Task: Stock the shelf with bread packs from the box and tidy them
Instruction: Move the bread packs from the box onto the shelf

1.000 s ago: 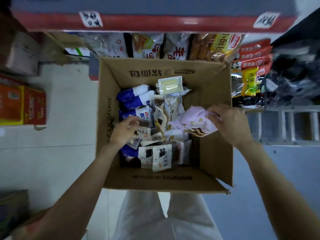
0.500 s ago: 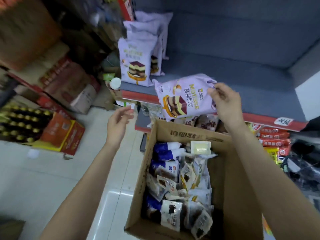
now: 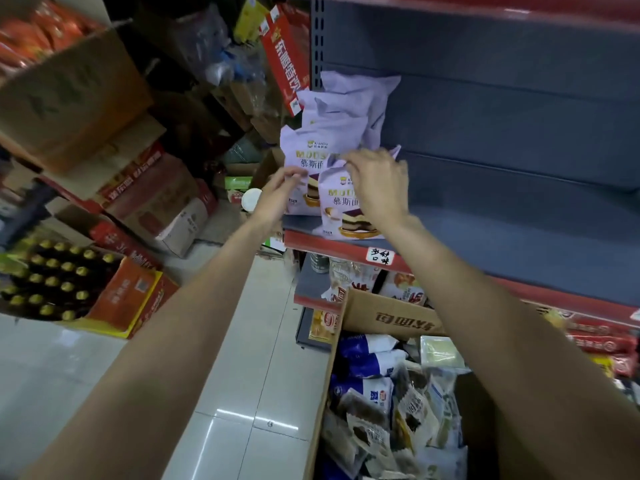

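Grey metal shelving fills the upper right of my head view, with a red front lip along each tier; stacked cartons and a tray of gold-capped bottles (image 3: 52, 282) occupy the floor at left. On the shelf (image 3: 519, 244), a white tag (image 3: 380, 256) with handwritten characters sits on the red lip; I cannot read it reliably.

My right hand (image 3: 377, 181) grips the top edge of the front bread pack (image 3: 346, 216), fingers curled over the seal. This pack stands upright at the shelf's front edge, near its left end, long axis vertical, printed face toward me. It is pale lilac, with "MOUS…" in gold letters partly covered by my hand, Chinese characters beneath, a small crest logo above, and a picture of a layered cake slice on a plate low on the face.

My left hand (image 3: 280, 194) pinches the left edge of the second bread pack (image 3: 311, 150), which stands just behind and to the left of the first, also upright and face forward, showing the same "MOUS" print and a logo reading roughly "Xiandu". More lilac packs (image 3: 360, 98) lean behind it toward the shelf's back panel, blank backs visible.

Below, the open cardboard box (image 3: 391, 317) carries printed characters on its flap and holds mixed packs, blue-and-white ones (image 3: 367, 355) at its left side. A red carton (image 3: 287, 60) with white Chinese lettering stands left of the shelf upright
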